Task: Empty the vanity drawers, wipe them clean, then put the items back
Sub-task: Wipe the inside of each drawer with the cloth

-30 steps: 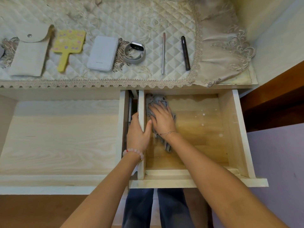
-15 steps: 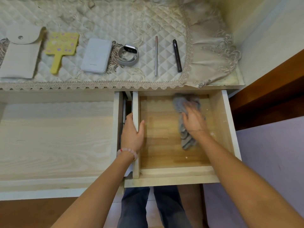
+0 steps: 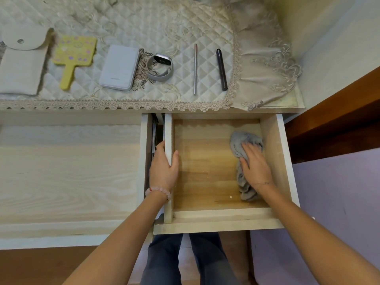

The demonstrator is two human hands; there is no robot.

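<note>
while the left hand (image 3: 163,168) clamps the 9 o'clock wall of the pale wooden drawer (image 3: 216,225), the right hand (image 3: 256,164) presses flat on a crumpled grey cloth (image 3: 239,140) at the floor's 3 o'clock side; small items (image 3: 119,67) line the quilted cream cover (image 3: 164,27) at 12 o'clock.

the right hand (image 3: 256,164) presses flat on a grey cloth (image 3: 242,140) by the right wall of the open drawer (image 3: 216,222); the left hand (image 3: 163,170) grips the drawer's left wall, thumb inside; on the quilted cover (image 3: 164,27) above lie a pouch (image 3: 20,66), yellow mirror (image 3: 75,52), white power bank (image 3: 119,67), watch (image 3: 161,68), metal stick (image 3: 195,68) and dark pen (image 3: 221,68)
</note>
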